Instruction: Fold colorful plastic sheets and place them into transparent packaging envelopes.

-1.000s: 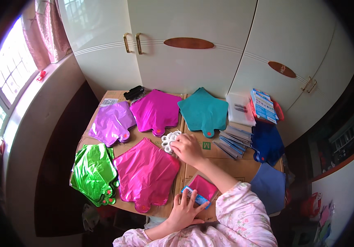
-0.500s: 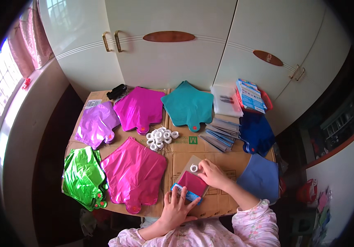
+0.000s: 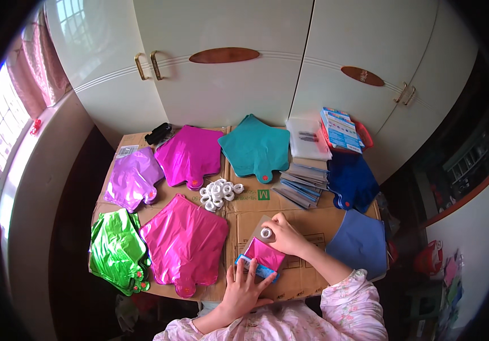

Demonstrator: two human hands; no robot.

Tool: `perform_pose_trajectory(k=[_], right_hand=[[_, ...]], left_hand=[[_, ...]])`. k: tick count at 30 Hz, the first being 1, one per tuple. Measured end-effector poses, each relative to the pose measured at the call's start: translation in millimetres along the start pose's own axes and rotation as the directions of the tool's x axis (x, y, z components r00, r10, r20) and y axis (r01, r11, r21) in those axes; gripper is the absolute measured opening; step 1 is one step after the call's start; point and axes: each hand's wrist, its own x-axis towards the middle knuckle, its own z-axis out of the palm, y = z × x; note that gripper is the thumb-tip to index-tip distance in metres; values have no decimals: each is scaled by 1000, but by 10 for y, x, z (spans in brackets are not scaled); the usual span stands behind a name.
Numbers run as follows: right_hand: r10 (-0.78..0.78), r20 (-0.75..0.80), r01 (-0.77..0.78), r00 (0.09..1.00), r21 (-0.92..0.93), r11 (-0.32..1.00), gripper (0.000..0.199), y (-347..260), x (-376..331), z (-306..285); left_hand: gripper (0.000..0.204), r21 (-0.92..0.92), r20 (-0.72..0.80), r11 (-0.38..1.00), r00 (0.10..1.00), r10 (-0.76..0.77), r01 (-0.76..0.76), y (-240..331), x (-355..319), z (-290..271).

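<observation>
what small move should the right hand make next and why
Perhaps nudge the small white ring-shaped roll toward the folded shiny pink foil piece: the right hand is at the roll, which sits just beyond the foil, while the left hand rests on the blue card strip.

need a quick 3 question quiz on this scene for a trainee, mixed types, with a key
1. True or false: fingers of the left hand lie over the blue strip beside the small pink foil.
2. Which large foil piece lies nearest the left front corner of the cardboard? A) teal B) green C) dark blue
3. Fill in: the ____ hand is at the single white coil set apart from the pile of white coils.

Key: 1. True; 2. B, the green foil; 3. right
</observation>
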Motion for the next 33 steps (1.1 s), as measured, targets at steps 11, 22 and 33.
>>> perform_pose_trajectory(k=[11,22,33], right_hand=[[-8,69,-1,998,119,993,15,-36,-123,-70],[43,253,-118,967,292,949,23,31,-165,-84],[41,493,-435,869,722,539,18,-12,-213,-55]], left_hand=[[75,-3,-10,1000,1000,6,-6,-8,-10,28],[73,-2,-19,1000,1000,10,-10,-8,-15,14],[74,4,-11,1000,1000,8,-8,-9,-19,20]])
